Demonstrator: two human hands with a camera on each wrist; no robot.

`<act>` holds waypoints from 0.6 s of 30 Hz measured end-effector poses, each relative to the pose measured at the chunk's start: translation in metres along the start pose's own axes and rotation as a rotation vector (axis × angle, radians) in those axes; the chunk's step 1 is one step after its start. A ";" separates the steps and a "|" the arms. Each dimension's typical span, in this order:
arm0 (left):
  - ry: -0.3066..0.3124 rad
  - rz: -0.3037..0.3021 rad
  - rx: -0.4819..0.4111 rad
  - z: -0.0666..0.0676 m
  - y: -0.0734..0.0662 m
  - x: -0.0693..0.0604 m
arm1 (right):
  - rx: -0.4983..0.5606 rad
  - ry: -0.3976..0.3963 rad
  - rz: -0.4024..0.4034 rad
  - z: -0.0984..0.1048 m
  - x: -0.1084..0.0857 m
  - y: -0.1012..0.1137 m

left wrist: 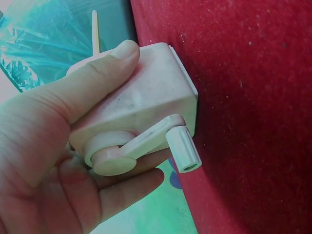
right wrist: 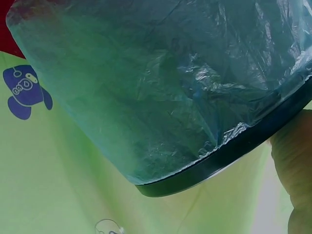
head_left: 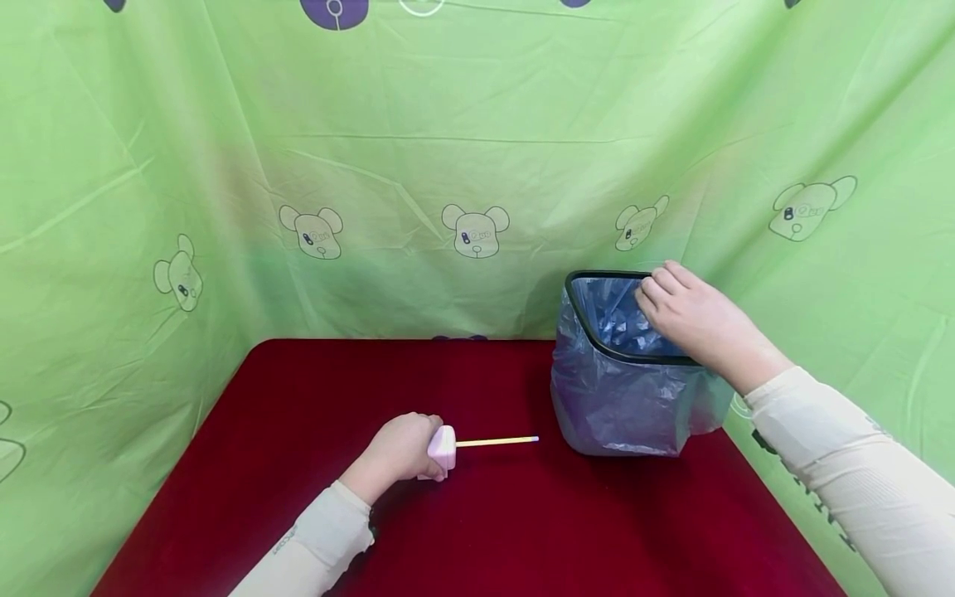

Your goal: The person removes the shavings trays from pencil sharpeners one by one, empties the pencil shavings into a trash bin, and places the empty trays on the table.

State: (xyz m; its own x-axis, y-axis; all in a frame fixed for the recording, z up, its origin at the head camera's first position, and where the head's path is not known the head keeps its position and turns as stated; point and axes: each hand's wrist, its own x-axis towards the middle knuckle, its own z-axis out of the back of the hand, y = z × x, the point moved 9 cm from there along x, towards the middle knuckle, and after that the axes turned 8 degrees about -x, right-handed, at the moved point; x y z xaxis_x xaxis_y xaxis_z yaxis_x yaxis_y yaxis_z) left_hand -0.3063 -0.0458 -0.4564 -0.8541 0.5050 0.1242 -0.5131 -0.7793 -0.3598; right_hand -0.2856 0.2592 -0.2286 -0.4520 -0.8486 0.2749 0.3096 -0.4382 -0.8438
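In the head view the left hand (head_left: 403, 448) grips a pale pink crank sharpener (head_left: 443, 452) low over the red table; a yellow pencil (head_left: 496, 442) sticks out of it to the right. Up close in the left wrist view, the thumb of the left hand (left wrist: 73, 107) lies across the top of the sharpener (left wrist: 146, 87), fingers underneath, its crank toward the camera. The right hand (head_left: 701, 319) has its curled fingers at the dark rim of a bin (head_left: 634, 406) with a translucent bluish bag. Part of that hand (right wrist: 295, 165) shows behind the rim (right wrist: 209, 168) in the right wrist view.
The bin stands on the right part of the red table (head_left: 492, 531), its opening facing up. A green curtain (head_left: 418, 99) with bear-head drawings hangs behind the table and at both sides.
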 end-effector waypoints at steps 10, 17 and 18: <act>-0.002 0.002 0.006 -0.001 -0.001 0.000 | -0.002 0.031 -0.042 -0.003 -0.002 -0.004; 0.006 0.001 -0.008 -0.002 0.000 0.000 | 0.007 0.000 -0.070 -0.002 -0.003 -0.005; 0.004 0.000 -0.009 -0.001 0.000 0.000 | 0.006 -0.003 -0.072 -0.002 -0.003 -0.005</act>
State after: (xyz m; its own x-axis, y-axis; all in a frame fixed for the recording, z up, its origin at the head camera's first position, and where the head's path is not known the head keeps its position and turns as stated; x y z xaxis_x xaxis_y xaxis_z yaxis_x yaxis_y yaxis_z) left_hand -0.3064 -0.0454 -0.4577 -0.8536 0.5068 0.1202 -0.5124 -0.7757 -0.3683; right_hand -0.2873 0.2648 -0.2258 -0.4709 -0.8155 0.3365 0.2812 -0.5003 -0.8189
